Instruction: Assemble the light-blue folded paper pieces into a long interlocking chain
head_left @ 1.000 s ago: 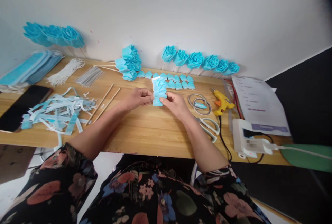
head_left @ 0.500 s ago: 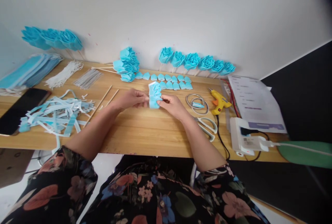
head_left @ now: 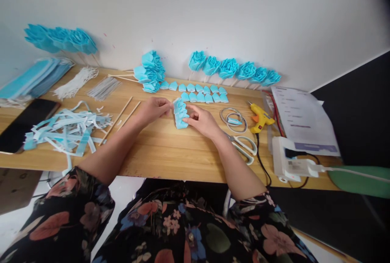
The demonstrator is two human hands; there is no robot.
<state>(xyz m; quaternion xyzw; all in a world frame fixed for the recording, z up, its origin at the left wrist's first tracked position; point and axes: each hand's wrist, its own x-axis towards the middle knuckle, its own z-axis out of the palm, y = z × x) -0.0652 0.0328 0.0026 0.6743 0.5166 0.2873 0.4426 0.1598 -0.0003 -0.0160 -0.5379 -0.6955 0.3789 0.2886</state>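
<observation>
A short strip of overlapping light-blue folded petals (head_left: pixel 180 113) lies on the wooden desk (head_left: pixel 170 153) between my hands. My left hand (head_left: pixel 154 108) pinches the strip's upper left end with closed fingertips. My right hand (head_left: pixel 202 121) holds the strip's lower right side, fingers pressed against it. Just behind lies a row of loose blue petals (head_left: pixel 201 92). A cluster of petals on sticks (head_left: pixel 150 72) lies at the back.
Finished blue roses (head_left: pixel 231 68) lean on the wall, more roses (head_left: pixel 61 39) at far left. Scissors (head_left: pixel 243 145), a tape roll (head_left: pixel 233 117), a yellow glue gun (head_left: pixel 259 116), a power strip (head_left: pixel 289 161) and papers (head_left: pixel 301 121) lie right. Blue scraps (head_left: pixel 67 129), sticks (head_left: pixel 117 119), a phone (head_left: pixel 24 125) and masks (head_left: pixel 33 78) lie left.
The petal strip has come down from a raised hold to lie on the desk. Both hands have stayed on it, the left hand's pinch moving to the strip's upper end.
</observation>
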